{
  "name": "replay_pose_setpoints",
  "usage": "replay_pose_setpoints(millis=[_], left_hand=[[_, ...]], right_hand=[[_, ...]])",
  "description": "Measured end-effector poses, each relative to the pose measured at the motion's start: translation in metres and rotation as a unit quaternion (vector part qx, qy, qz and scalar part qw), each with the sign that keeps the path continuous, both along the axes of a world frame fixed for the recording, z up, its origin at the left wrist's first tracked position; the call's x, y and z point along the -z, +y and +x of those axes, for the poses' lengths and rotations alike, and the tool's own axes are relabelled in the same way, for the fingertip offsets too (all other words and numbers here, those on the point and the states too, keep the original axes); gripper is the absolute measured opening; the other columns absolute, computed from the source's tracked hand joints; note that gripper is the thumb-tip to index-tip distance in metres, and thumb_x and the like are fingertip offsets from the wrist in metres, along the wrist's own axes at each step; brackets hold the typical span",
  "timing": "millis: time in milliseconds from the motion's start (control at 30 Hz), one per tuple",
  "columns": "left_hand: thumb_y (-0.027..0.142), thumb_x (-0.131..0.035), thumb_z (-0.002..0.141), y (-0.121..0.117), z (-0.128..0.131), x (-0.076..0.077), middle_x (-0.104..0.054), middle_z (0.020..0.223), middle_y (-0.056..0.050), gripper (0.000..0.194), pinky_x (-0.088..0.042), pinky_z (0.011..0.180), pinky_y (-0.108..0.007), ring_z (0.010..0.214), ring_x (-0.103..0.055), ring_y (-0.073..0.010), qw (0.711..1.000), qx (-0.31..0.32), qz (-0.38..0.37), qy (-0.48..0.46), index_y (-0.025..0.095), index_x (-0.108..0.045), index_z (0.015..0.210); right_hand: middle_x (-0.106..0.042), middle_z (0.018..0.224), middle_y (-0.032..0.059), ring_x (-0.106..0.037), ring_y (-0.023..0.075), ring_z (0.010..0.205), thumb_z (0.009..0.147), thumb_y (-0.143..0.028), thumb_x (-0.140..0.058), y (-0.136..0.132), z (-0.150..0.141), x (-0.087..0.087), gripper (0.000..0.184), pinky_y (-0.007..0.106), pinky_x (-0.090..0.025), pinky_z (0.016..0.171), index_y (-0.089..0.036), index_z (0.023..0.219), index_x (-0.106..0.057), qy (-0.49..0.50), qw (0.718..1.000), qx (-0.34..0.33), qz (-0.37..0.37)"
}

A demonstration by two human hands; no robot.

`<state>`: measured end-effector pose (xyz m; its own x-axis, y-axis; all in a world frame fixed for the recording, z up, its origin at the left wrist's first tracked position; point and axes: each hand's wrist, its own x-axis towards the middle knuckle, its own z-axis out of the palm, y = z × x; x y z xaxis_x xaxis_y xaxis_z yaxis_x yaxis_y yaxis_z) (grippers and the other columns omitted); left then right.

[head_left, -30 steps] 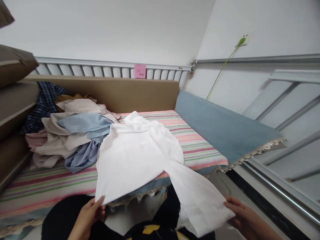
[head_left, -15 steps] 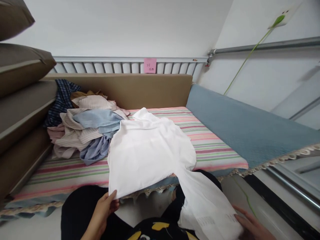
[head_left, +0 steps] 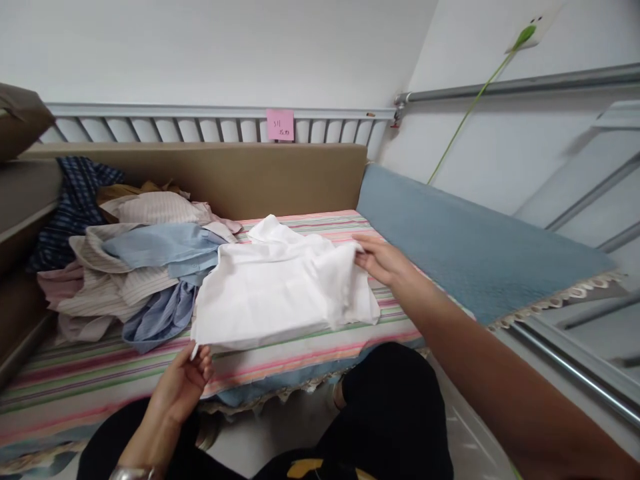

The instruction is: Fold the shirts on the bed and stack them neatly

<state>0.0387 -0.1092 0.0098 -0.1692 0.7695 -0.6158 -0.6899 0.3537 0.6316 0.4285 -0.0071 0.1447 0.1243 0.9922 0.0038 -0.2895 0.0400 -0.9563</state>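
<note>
A white shirt (head_left: 280, 293) lies folded over on the striped bed cover (head_left: 90, 380). My left hand (head_left: 183, 383) pinches its near left corner at the bed's front edge. My right hand (head_left: 383, 260) reaches across and grips the shirt's far right edge, fingers closed on the cloth. The sleeve that hung off the bed now lies on top of the shirt's body.
A heap of crumpled clothes (head_left: 135, 267) in blue, pink and beige sits left of the shirt. A tan headboard cushion (head_left: 240, 177) runs behind, with a metal rail and pink note (head_left: 280, 125). A blue mat (head_left: 465, 247) lies to the right. My dark-trousered legs are below.
My right hand lifted the hanging sleeve from near my lap and carried it up and left onto the shirt. My left hand kept its hold on the near corner.
</note>
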Motion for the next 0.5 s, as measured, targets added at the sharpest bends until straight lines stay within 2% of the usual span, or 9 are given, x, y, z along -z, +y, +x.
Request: replay_pose_setpoints(millis=[33, 100, 167, 233, 333, 400, 500], left_hand=[[0.017, -0.044, 0.084, 0.011, -0.001, 0.001, -0.061, 0.063, -0.001, 0.019, -0.046, 0.044, -0.018, 0.050, -0.055, -0.0073, 1.000, -0.013, 0.000, 0.012, 0.013, -0.058, 0.071], [0.015, -0.044, 0.083, 0.027, -0.003, 0.007, -0.065, 0.072, -0.005, 0.017, -0.049, 0.050, -0.019, 0.059, -0.061, -0.0096, 0.999, -0.032, 0.000, 0.042, 0.012, -0.059, 0.076], [0.015, -0.048, 0.079, 0.033, -0.008, 0.018, -0.066, 0.078, -0.006, 0.011, -0.050, 0.054, -0.022, 0.067, -0.063, -0.0123, 0.995, -0.048, 0.007, 0.085, 0.013, -0.059, 0.078], [0.017, -0.056, 0.072, 0.029, -0.015, 0.031, -0.066, 0.080, -0.005, 0.009, -0.049, 0.058, -0.024, 0.070, -0.063, -0.0134, 0.984, -0.073, 0.023, 0.164, 0.014, -0.060, 0.080], [0.028, -0.068, 0.061, 0.015, -0.028, 0.050, -0.065, 0.083, -0.002, 0.027, -0.047, 0.065, -0.026, 0.073, -0.060, -0.0136, 0.942, -0.096, 0.051, 0.319, 0.017, -0.062, 0.084], [0.039, -0.070, 0.055, 0.009, -0.036, 0.060, -0.065, 0.087, -0.002, 0.040, -0.046, 0.070, -0.029, 0.078, -0.059, -0.0160, 0.915, -0.066, 0.058, 0.394, 0.017, -0.062, 0.088], [0.052, -0.064, 0.056, 0.014, -0.043, 0.069, -0.065, 0.093, -0.007, 0.056, -0.047, 0.077, -0.036, 0.085, -0.059, -0.0220, 0.874, 0.016, 0.056, 0.482, 0.016, -0.059, 0.099]], right_hand=[[-0.064, 0.076, 0.0007, -0.064, 0.0135, 0.078, 0.076, -0.014, -0.057, 0.021, -0.009, 0.004, 0.022, 0.030, -0.052, 0.078, -0.016, 0.098, -0.055, 0.002, 1.000, -0.006, -0.002], [-0.066, 0.089, 0.0024, -0.064, 0.0148, 0.087, 0.081, -0.021, -0.053, 0.049, -0.020, 0.022, 0.028, 0.033, -0.052, 0.081, -0.018, 0.109, -0.051, -0.075, 0.997, 0.016, -0.018], [-0.066, 0.098, 0.0046, -0.063, 0.0174, 0.093, 0.080, -0.026, -0.054, 0.056, -0.019, 0.047, 0.032, 0.037, -0.051, 0.084, -0.020, 0.111, -0.053, -0.198, 0.978, 0.058, -0.032], [-0.066, 0.102, 0.0061, -0.061, 0.0208, 0.098, 0.074, -0.026, -0.058, 0.043, -0.004, 0.076, 0.029, 0.041, -0.047, 0.092, -0.020, 0.102, -0.059, -0.280, 0.955, 0.083, -0.046], [-0.066, 0.102, 0.0091, -0.058, 0.0262, 0.104, 0.069, -0.028, -0.059, 0.009, 0.041, 0.118, 0.024, 0.045, -0.039, 0.100, -0.018, 0.091, -0.064, -0.329, 0.937, 0.105, -0.062], [-0.066, 0.105, 0.0111, -0.056, 0.0294, 0.107, 0.069, -0.036, -0.058, -0.012, 0.074, 0.143, 0.030, 0.047, -0.038, 0.100, -0.018, 0.092, -0.065, -0.401, 0.909, 0.101, -0.051], [-0.061, 0.118, 0.0129, -0.051, 0.0309, 0.115, 0.068, -0.047, -0.059, -0.027, 0.105, 0.173, 0.046, 0.048, -0.036, 0.102, -0.018, 0.104, -0.064, -0.508, 0.859, 0.059, 0.018]])
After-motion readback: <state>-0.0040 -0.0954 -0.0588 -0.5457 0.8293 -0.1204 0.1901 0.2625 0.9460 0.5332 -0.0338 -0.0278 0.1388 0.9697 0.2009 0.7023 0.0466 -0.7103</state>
